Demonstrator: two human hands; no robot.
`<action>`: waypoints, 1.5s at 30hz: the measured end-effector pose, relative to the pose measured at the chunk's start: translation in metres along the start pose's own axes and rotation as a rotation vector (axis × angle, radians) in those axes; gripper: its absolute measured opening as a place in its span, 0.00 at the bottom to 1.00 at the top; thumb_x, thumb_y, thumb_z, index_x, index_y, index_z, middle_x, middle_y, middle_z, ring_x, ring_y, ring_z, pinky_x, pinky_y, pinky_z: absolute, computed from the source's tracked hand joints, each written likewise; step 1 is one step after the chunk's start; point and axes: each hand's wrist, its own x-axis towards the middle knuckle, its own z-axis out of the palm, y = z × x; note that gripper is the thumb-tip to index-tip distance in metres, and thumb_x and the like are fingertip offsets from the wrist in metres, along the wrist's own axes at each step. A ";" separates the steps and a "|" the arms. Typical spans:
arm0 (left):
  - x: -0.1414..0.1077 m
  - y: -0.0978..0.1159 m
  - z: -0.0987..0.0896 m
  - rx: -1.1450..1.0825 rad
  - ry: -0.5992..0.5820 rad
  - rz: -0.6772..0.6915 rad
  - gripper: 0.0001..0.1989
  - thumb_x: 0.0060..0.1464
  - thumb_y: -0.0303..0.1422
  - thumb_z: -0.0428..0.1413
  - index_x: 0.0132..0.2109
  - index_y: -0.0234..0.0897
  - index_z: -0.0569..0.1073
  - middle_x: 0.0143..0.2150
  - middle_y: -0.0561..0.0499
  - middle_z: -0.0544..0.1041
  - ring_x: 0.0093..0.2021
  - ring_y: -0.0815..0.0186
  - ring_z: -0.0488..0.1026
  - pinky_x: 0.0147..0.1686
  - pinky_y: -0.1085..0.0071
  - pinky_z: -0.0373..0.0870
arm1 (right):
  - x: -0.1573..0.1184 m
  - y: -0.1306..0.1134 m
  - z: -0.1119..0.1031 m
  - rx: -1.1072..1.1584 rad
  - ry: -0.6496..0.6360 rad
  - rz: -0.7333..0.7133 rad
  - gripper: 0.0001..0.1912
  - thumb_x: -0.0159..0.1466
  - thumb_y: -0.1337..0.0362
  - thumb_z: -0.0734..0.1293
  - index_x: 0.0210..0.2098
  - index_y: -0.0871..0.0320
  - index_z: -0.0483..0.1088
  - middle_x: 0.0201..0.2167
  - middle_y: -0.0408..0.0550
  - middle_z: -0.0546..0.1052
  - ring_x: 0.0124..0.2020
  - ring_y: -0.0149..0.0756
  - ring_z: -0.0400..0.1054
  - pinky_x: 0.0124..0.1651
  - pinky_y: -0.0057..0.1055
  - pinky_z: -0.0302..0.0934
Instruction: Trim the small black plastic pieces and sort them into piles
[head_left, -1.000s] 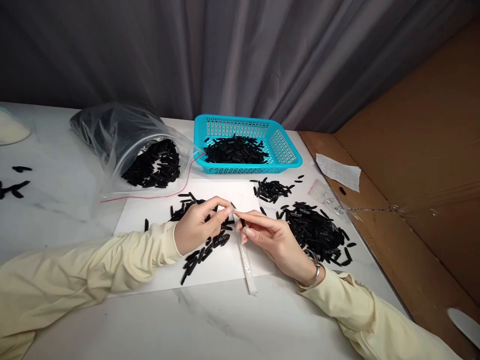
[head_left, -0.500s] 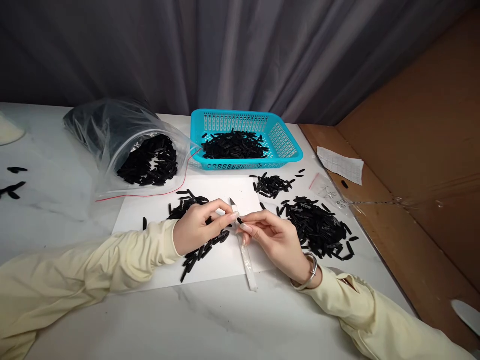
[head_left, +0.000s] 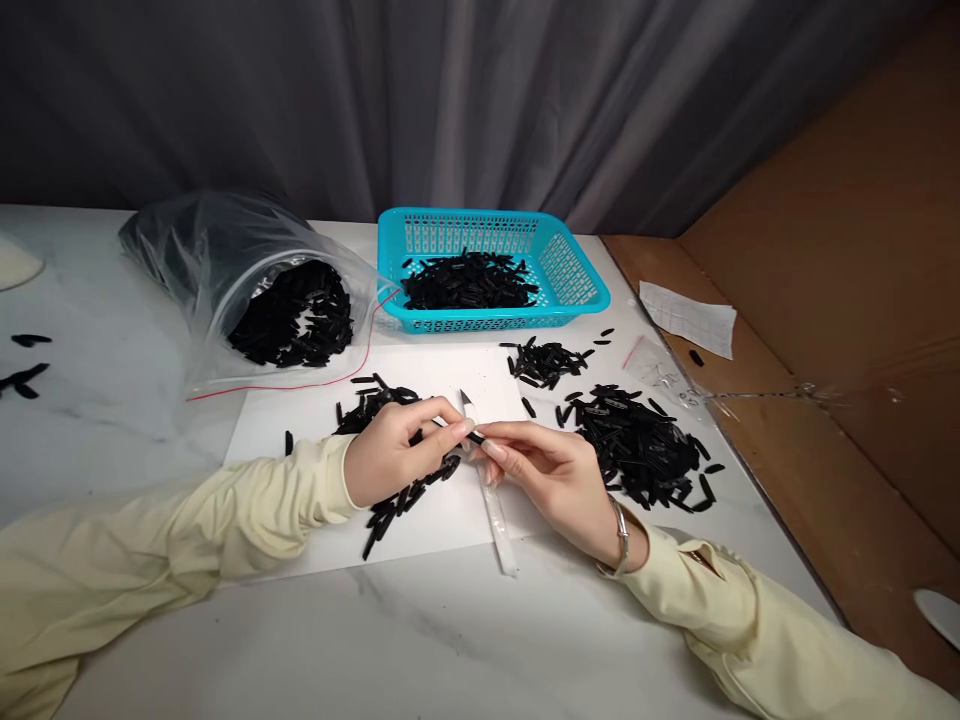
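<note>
Now pinching a slim black strip point(head_left: 476, 437) in the fingertips of both left hand point(head_left: 397, 450) and right hand point(head_left: 559, 480), over the white paper point(head_left: 491, 375)! Looks dark, narrow and elongated, partly hidden under the fingers. Lies flatter than a second ago, after tilting steeply at the right fingertips.

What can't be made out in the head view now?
Ends of black piece: head view, covered by left hand and right hand.
Whether white strip joins dark tip: head view, hands between.
Pale object: head view, left edge.
Any print on paper slip: head view, too small.
</note>
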 end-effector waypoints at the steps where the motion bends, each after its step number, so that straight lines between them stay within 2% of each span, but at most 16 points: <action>1: 0.000 0.001 0.000 -0.018 0.002 -0.014 0.10 0.56 0.34 0.46 0.30 0.33 0.66 0.11 0.62 0.58 0.13 0.77 0.53 0.15 0.79 0.54 | 0.000 0.000 0.000 0.038 -0.007 0.010 0.07 0.59 0.67 0.65 0.37 0.59 0.72 0.26 0.45 0.76 0.24 0.29 0.69 0.30 0.29 0.66; 4: 0.000 0.002 0.000 -0.046 0.003 -0.036 0.10 0.56 0.34 0.46 0.29 0.34 0.65 0.11 0.62 0.58 0.12 0.77 0.53 0.15 0.79 0.54 | 0.000 -0.001 0.001 0.103 -0.011 0.021 0.07 0.59 0.67 0.65 0.38 0.60 0.71 0.28 0.47 0.77 0.24 0.29 0.70 0.32 0.30 0.67; 13: 0.001 0.002 0.000 -0.027 0.006 -0.004 0.12 0.56 0.35 0.46 0.28 0.34 0.65 0.11 0.62 0.58 0.12 0.77 0.53 0.15 0.79 0.54 | 0.000 0.001 0.002 0.135 0.004 0.015 0.05 0.60 0.66 0.65 0.36 0.60 0.70 0.23 0.45 0.75 0.25 0.31 0.71 0.32 0.31 0.67; 20: -0.003 0.001 0.001 0.076 0.016 0.109 0.10 0.57 0.32 0.46 0.29 0.34 0.65 0.12 0.62 0.59 0.13 0.77 0.53 0.15 0.79 0.54 | 0.001 -0.003 0.003 0.147 0.012 0.042 0.05 0.58 0.65 0.67 0.34 0.60 0.70 0.24 0.45 0.75 0.23 0.30 0.69 0.28 0.30 0.67; 29: -0.005 -0.006 0.004 0.199 0.082 0.256 0.09 0.57 0.32 0.45 0.30 0.36 0.65 0.13 0.61 0.60 0.13 0.77 0.53 0.15 0.79 0.53 | 0.002 -0.002 0.003 0.133 0.028 0.065 0.07 0.55 0.65 0.69 0.33 0.60 0.71 0.25 0.45 0.75 0.23 0.30 0.70 0.27 0.29 0.68; 39: -0.006 -0.005 0.003 0.168 0.094 0.267 0.08 0.57 0.29 0.46 0.30 0.35 0.65 0.13 0.62 0.60 0.13 0.78 0.53 0.16 0.80 0.54 | 0.000 -0.001 0.002 0.135 -0.016 0.024 0.04 0.59 0.67 0.66 0.34 0.61 0.72 0.27 0.48 0.78 0.23 0.31 0.70 0.31 0.32 0.68; 42: -0.004 -0.003 0.002 0.138 0.055 0.193 0.08 0.57 0.31 0.46 0.30 0.35 0.65 0.13 0.62 0.59 0.13 0.77 0.54 0.15 0.79 0.54 | 0.000 -0.006 0.003 0.095 -0.001 0.008 0.04 0.59 0.67 0.66 0.34 0.60 0.72 0.26 0.47 0.77 0.23 0.31 0.70 0.30 0.32 0.69; 45: -0.002 -0.001 0.001 0.051 0.038 0.092 0.09 0.57 0.33 0.45 0.32 0.34 0.66 0.12 0.62 0.59 0.13 0.76 0.55 0.16 0.79 0.55 | 0.000 -0.018 -0.005 -0.091 0.075 -0.058 0.04 0.58 0.66 0.66 0.34 0.59 0.71 0.26 0.45 0.76 0.24 0.31 0.71 0.30 0.30 0.69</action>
